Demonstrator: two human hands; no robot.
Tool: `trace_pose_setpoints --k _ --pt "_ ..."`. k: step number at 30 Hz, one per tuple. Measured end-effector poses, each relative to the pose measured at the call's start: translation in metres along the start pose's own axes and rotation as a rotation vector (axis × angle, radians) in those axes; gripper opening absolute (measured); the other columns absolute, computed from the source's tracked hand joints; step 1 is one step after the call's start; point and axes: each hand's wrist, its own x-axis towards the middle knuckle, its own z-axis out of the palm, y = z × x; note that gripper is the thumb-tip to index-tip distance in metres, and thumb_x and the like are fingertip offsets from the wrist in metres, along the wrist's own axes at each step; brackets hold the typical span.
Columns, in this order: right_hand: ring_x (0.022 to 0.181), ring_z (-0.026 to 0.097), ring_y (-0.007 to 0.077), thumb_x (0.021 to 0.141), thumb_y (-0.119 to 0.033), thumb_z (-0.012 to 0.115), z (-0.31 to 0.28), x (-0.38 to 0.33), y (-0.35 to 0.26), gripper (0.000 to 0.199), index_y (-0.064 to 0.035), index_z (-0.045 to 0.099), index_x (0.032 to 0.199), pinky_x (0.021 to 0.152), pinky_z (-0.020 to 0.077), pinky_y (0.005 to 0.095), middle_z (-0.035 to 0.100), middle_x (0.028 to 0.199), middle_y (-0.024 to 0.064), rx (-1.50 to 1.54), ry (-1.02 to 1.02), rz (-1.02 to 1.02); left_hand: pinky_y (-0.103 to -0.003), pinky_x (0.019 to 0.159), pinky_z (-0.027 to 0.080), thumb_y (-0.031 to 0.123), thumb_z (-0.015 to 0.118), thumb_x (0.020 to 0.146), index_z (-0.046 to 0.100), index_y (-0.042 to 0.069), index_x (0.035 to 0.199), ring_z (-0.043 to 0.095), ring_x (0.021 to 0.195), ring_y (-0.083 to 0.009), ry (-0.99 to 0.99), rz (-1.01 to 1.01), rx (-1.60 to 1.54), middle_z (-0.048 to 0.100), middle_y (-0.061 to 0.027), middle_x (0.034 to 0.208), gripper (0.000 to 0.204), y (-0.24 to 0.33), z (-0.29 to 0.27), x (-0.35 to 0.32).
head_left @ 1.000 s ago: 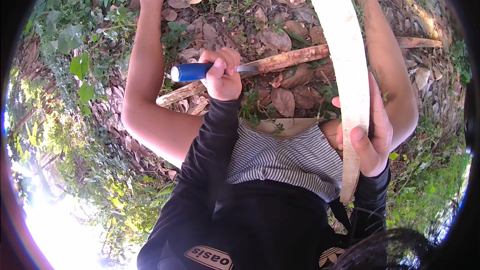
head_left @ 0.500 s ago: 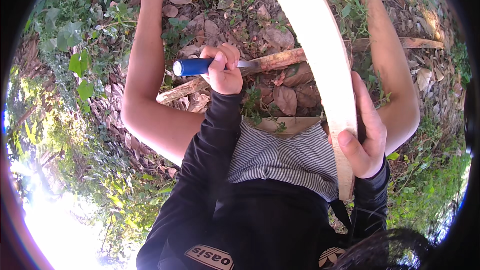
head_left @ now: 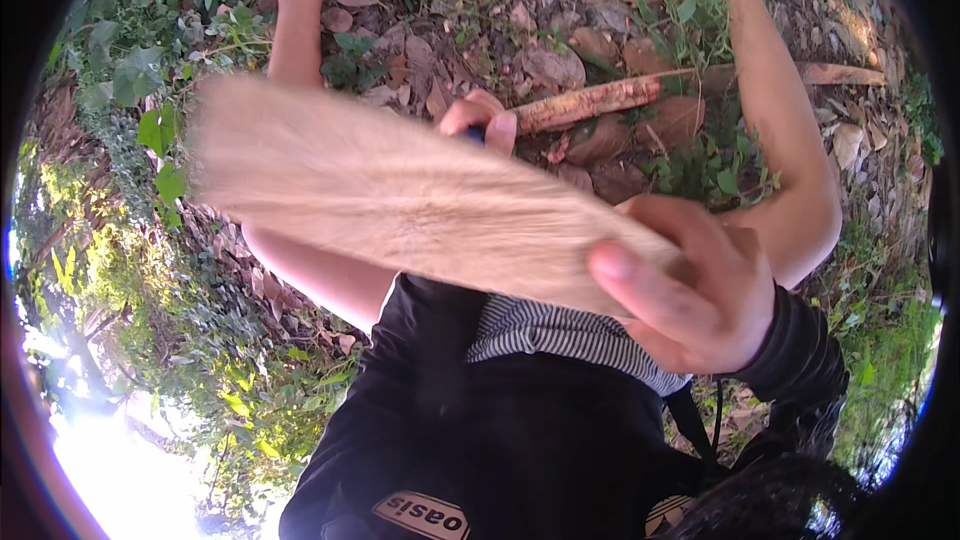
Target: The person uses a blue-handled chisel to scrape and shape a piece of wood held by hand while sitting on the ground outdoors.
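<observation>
Leaf-strewn ground (head_left: 555, 68) lies beneath one pale, blurred board (head_left: 400, 205) raised over striped shorts (head_left: 560, 332), its end pinched between the right hand's (head_left: 705, 295) thumb and fingers, partly hiding the left hand (head_left: 482, 116) curled round one blue handle (head_left: 476, 134), near a reddish stick (head_left: 590, 105) between two bare legs (head_left: 780, 135).

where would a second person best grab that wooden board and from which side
The board is probably best gripped at its wide free end, from the picture's left, pinched across its thickness: it is long and flat, and the right hand holds its other end.
</observation>
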Motion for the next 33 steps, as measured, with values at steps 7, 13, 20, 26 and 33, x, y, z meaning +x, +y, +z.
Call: trace_pose_setpoints --k 7,13,20,26,33 --pt "0.063 0.063 0.0213 0.08 -0.006 0.069 0.009 -0.002 -0.005 0.061 -0.0215 0.056 0.137 0.054 0.0543 0.0343 0.058 0.095 0.0138 0.123 0.066 0.08 -0.031 0.072 0.039 0.022 0.053 0.1 0.047 0.007 0.09 0.043 0.077 -0.0138 0.01 -0.305 -0.039 0.049 -0.0032 0.083 0.019 0.022 0.004 -0.016" --pt "0.071 0.065 0.0189 0.09 -0.014 0.063 0.007 -0.011 0.017 0.056 -0.0123 0.047 0.144 0.064 0.0537 0.0316 0.061 0.113 0.0149 0.146 -0.103 0.211 -0.042 0.083 0.045 0.031 0.055 0.095 0.052 0.009 0.097 0.055 0.085 -0.0217 0.274 -0.296 -0.44 0.054 -0.0051 0.09 0.022 -0.025 -0.019 -0.004" --pt "0.064 0.056 0.0084 0.098 -0.022 0.056 0.018 -0.055 0.041 0.069 -0.0017 0.021 0.154 0.058 0.0479 0.0209 0.062 0.116 0.0196 1.028 0.479 0.731 -0.035 0.063 0.033 0.044 0.053 0.094 0.041 0.015 0.063 0.035 0.05 -0.0146 0.654 -0.502 -1.287 0.033 0.0017 0.052 0.044 -0.033 -0.048 0.02" --pt "0.058 0.054 0.0072 0.095 -0.025 0.06 0.03 -0.068 0.041 0.072 -0.0078 0.023 0.154 0.051 0.0461 0.0212 0.063 0.106 0.014 1.114 0.508 0.867 -0.03 0.056 0.031 0.027 0.056 0.093 0.041 0.015 0.07 0.034 0.048 -0.0106 0.095 -0.106 -0.66 0.034 0.0044 0.054 0.03 -0.01 -0.028 0.033" --pt "0.075 0.06 0.0109 0.09 -0.006 0.058 0.055 -0.075 0.074 0.073 -0.0058 0.022 0.154 0.064 0.0532 0.0278 0.055 0.129 0.0104 0.934 0.184 0.742 -0.031 0.053 0.034 0.01 0.059 0.088 0.045 0.015 0.084 0.041 0.051 -0.0119 0.178 -0.094 -0.566 0.043 0.0005 0.059 0.016 -0.02 -0.028 0.03"
